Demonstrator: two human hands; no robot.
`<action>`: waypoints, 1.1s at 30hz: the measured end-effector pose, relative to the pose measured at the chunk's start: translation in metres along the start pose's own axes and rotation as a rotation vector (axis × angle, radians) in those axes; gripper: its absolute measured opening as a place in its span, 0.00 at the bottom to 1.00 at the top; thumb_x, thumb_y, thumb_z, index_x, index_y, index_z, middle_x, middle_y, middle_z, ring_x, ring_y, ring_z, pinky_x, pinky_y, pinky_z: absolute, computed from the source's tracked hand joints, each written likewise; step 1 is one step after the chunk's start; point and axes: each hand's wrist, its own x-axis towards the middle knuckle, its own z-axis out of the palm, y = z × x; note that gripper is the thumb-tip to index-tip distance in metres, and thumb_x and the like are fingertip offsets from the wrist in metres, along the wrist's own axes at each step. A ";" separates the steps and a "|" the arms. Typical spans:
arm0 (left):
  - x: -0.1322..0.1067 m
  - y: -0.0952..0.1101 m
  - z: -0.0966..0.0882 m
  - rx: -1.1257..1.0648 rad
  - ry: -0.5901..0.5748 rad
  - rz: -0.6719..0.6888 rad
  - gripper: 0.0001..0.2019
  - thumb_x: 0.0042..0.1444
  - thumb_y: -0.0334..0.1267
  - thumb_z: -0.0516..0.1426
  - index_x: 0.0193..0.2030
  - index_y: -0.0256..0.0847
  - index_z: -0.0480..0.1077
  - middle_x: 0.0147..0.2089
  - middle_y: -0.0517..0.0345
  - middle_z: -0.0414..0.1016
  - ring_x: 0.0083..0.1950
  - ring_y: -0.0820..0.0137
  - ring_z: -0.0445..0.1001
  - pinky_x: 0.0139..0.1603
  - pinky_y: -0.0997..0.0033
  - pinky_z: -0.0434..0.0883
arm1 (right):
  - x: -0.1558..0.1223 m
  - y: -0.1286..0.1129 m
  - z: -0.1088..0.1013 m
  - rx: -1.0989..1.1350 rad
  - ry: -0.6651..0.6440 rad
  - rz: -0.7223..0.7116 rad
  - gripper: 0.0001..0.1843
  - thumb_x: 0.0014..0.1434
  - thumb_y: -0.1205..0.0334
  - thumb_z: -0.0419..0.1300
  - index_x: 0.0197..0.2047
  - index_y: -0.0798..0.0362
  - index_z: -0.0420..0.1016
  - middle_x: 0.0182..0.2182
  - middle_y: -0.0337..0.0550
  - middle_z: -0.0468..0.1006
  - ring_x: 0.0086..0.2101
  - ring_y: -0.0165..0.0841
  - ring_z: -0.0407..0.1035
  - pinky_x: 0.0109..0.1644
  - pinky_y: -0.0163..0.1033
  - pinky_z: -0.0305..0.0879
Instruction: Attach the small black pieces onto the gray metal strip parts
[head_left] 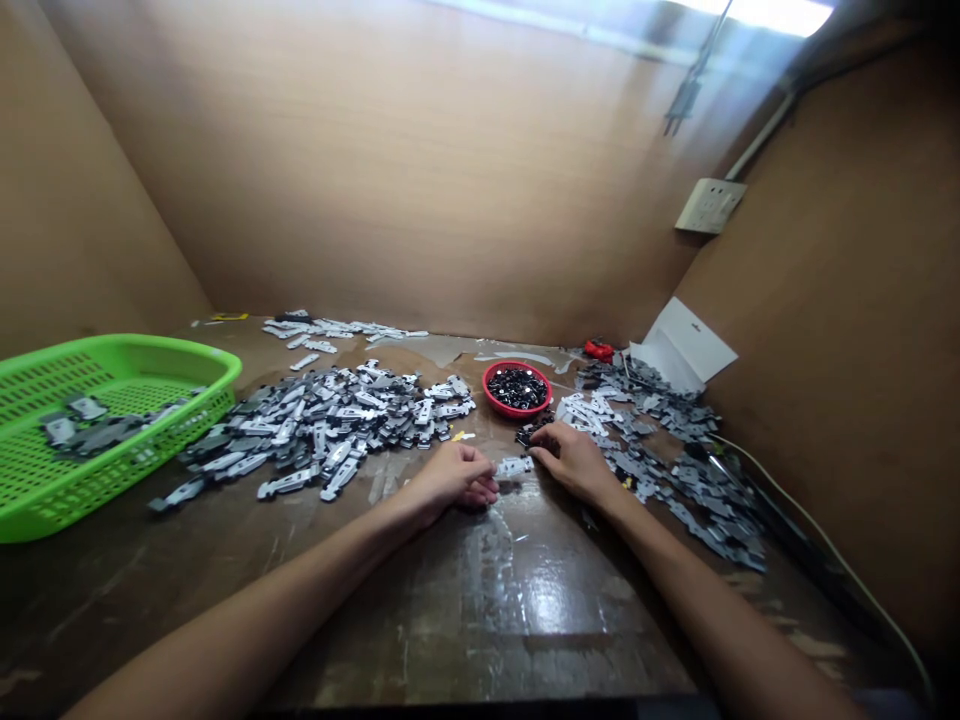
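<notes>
Between thumb and fingers, my left hand (457, 476) pinches one end of a flat white-grey car-shaped part (514, 466), held just above the table. My right hand (574, 460) is at the other end of that part, its fingers curled down over a few small black pieces (525, 436). Whether its fingertips grip one of them is hidden. Just beyond the hands stands a red bowl (517, 364) full of small shiny black pieces. A large heap of similar car-shaped parts (330, 420) lies left of my left hand, and more grey parts (675, 450) spread right of my right hand.
A green perforated basket (120, 345) with some parts inside stands at the left. White parts (337, 328) lie along the back. At the right are a folded white card (686, 340), a red object (598, 350) and a pale cable (817, 510). A plug (682, 105) hangs above.
</notes>
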 end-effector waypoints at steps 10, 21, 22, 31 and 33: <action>0.000 -0.001 0.000 0.007 -0.016 0.008 0.10 0.44 0.40 0.59 0.26 0.34 0.65 0.27 0.49 0.76 0.25 0.70 0.75 0.23 0.77 0.67 | 0.005 0.005 -0.006 0.071 0.018 -0.043 0.06 0.54 0.62 0.56 0.33 0.51 0.75 0.33 0.41 0.74 0.35 0.32 0.67 0.42 0.37 0.61; -0.001 0.001 0.001 0.024 0.002 0.002 0.08 0.46 0.38 0.57 0.27 0.32 0.68 0.27 0.48 0.76 0.24 0.71 0.75 0.22 0.76 0.68 | -0.003 -0.017 -0.022 0.564 -0.112 0.214 0.15 0.51 0.53 0.59 0.37 0.55 0.75 0.30 0.42 0.75 0.27 0.29 0.66 0.30 0.34 0.62; -0.002 0.001 0.001 0.027 0.004 0.000 0.08 0.46 0.38 0.57 0.26 0.32 0.68 0.26 0.48 0.76 0.24 0.71 0.74 0.22 0.76 0.68 | -0.004 -0.021 -0.021 0.522 -0.097 0.173 0.13 0.52 0.54 0.59 0.35 0.55 0.75 0.30 0.42 0.76 0.28 0.30 0.67 0.32 0.35 0.63; 0.000 -0.001 0.001 0.050 -0.020 0.026 0.09 0.45 0.37 0.57 0.24 0.32 0.68 0.22 0.51 0.75 0.20 0.73 0.72 0.20 0.78 0.65 | -0.013 -0.044 -0.006 0.245 -0.011 -0.219 0.04 0.53 0.63 0.60 0.33 0.49 0.76 0.38 0.43 0.70 0.42 0.35 0.64 0.47 0.43 0.60; 0.000 -0.001 0.001 0.049 -0.015 0.028 0.09 0.45 0.37 0.57 0.25 0.32 0.69 0.23 0.51 0.75 0.21 0.73 0.73 0.20 0.79 0.65 | -0.014 -0.045 -0.002 0.211 -0.033 -0.248 0.04 0.53 0.64 0.60 0.33 0.49 0.76 0.39 0.44 0.70 0.42 0.35 0.63 0.47 0.43 0.60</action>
